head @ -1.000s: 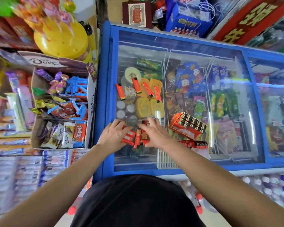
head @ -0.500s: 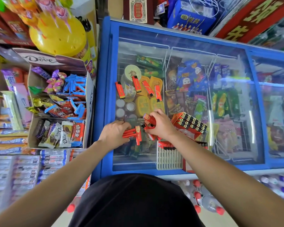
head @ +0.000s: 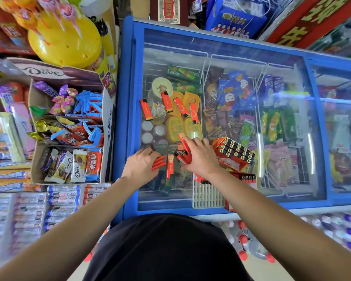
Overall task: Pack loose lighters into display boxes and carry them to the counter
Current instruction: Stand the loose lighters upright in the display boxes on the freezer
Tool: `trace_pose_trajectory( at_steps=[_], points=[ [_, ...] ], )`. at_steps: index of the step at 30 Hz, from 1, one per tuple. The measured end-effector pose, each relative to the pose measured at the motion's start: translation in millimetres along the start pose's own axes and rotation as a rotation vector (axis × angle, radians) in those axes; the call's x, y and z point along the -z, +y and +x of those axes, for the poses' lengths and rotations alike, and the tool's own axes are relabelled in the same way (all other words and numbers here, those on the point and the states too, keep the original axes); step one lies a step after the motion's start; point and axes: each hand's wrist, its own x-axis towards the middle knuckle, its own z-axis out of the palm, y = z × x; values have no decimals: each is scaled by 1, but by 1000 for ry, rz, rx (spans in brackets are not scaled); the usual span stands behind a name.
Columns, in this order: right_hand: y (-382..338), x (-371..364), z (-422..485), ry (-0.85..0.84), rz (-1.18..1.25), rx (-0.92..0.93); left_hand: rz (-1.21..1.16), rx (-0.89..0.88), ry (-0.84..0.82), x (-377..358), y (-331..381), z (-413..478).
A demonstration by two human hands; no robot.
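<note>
On the freezer's glass lid, the left hand curls around a bundle of red lighters, the right hand grips several more lighters just beside the filled display box, and four loose lighters lie farther away.

Bright, even light — glare streaks on freezer lid; edges warped.

The freezer lid is smooth, glossy glass. The lighters are shiny red plastic, the display box printed card, the tray matt white plastic, the wrappers crinkled foil.
</note>
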Motion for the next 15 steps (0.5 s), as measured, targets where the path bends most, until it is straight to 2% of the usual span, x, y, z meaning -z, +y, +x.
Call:
trace_pose_trajectory(
  at_steps=[2, 6, 12, 15],
  points=[
    [1, -2, 2, 24, 17, -30, -21, 38, -13, 1, 1, 0],
    [5, -4, 5, 17, 214, -83, -172, 151, -30, 4, 5, 0],
    [10, -4, 8, 10, 322, -108, -755, 325, -32, 25, 15, -2],
    [1, 1, 2, 85, 318, -101, -1118, 444, -69, 28, 17, -3]
  ],
)
